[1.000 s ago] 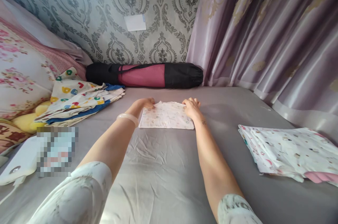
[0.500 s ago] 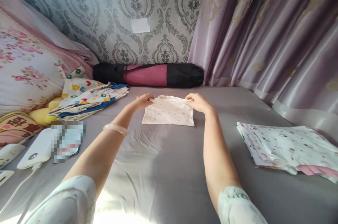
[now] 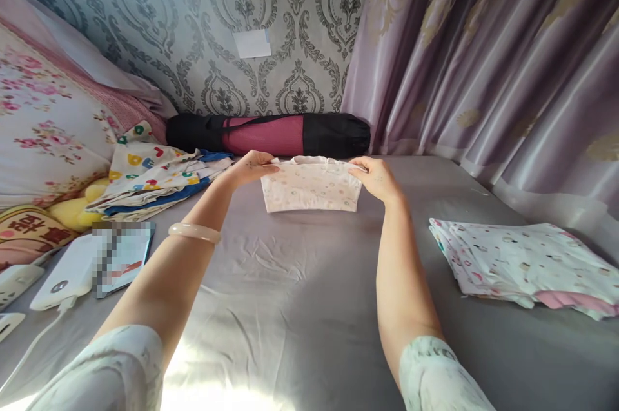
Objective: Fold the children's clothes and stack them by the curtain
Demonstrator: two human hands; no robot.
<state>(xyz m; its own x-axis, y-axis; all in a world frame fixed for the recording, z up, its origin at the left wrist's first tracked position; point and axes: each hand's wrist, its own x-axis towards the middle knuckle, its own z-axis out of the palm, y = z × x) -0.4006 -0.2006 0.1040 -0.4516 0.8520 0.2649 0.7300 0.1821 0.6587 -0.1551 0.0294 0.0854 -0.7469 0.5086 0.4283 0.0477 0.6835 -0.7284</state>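
Note:
A small folded garment [image 3: 312,186], pale with a faint print, hangs between my two hands over the grey sheet. My left hand [image 3: 255,166] pinches its upper left corner, thumb towards me. At the upper right corner, my right hand [image 3: 374,173] grips the cloth the same way. The top edge, with what looks like a neckline in the middle, is stretched fairly straight between them. A pale bangle [image 3: 194,232] circles my left forearm.
Folded printed clothes [image 3: 525,262] lie in a stack at right. At left are another clothes pile [image 3: 155,172], a white power bank [image 3: 65,272] with its cable and a blurred flat item [image 3: 126,259]. A black and pink rolled bag [image 3: 265,135] lies along the wall.
Both hands have raised the garment's top edge and moved slightly apart, pulling the cloth wider. Its lower edge sits higher in view. The camera view has shifted slightly.

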